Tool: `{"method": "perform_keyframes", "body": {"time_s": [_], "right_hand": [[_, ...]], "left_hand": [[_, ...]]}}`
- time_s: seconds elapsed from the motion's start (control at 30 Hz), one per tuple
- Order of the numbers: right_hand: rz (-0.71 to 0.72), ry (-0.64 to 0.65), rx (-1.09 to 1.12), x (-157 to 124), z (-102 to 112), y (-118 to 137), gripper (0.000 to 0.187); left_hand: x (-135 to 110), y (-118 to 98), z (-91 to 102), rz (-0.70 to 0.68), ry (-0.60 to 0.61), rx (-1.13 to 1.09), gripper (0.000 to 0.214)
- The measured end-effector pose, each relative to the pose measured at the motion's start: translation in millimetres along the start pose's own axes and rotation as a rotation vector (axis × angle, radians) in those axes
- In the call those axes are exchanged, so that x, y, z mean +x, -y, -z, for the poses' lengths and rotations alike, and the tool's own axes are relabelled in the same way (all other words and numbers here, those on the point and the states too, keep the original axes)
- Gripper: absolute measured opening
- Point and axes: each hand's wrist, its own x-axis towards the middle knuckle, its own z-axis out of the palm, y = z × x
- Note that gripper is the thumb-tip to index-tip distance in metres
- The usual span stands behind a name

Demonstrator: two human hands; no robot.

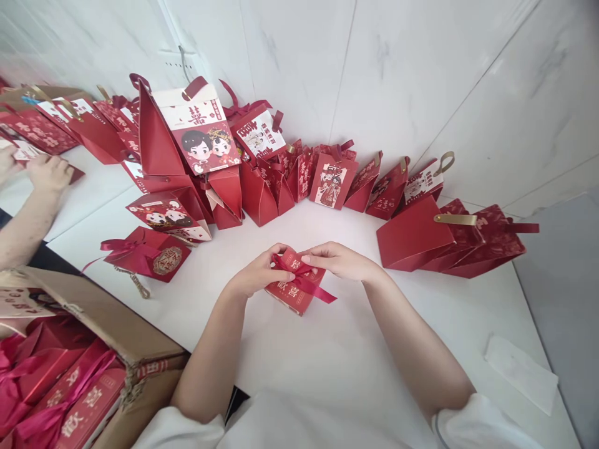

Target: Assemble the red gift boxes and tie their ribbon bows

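One open carton (159, 380) at far left, its ribboned boxes (93, 399) too overlapped to count; one gold-emblem box (169, 259) beyond. Centre bench (355, 349): left hand (255, 271) and right hand (339, 260) both pinch one ribbon-tied box (286, 290)! Looks like bow-straightening, calling for light, even fingertips. Rightward, standing gift boxes (390, 193), too crowded to count surely; one white paper (521, 373) at far right.

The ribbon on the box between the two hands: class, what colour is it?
The ribbon is deep pinkish red, seen best in the head view.
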Motion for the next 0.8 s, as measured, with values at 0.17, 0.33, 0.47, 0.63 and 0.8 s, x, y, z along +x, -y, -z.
{"method": "perform_keyframes", "body": {"time_s": [0.17,0.33,0.47,0.63,0.8], "right_hand": [[-0.024,-0.023,-0.007,1,-1,-3,0.050],[-0.030,-0.050,0.003,2,-3,-3,0.051],[0.046,0.031,0.049,0,1,-2,0.048],[0.075,-0.131,0.018,-12,12,4,0.040],[-0.064,-0.255,-0.316,-39,27,17,0.042]], "left_hand": [[3,4,-2.8,-0.044,-0.001,0.013,0.036],[3,7,-0.7,-0.053,0.028,0.000,0.039],[1,15,2.1,-0.109,0.002,-0.029,0.051],[-2,31,9.8,-0.173,0.029,-0.179,0.062],[-2,34,7.5,-0.156,0.033,-0.160,0.065]]}}
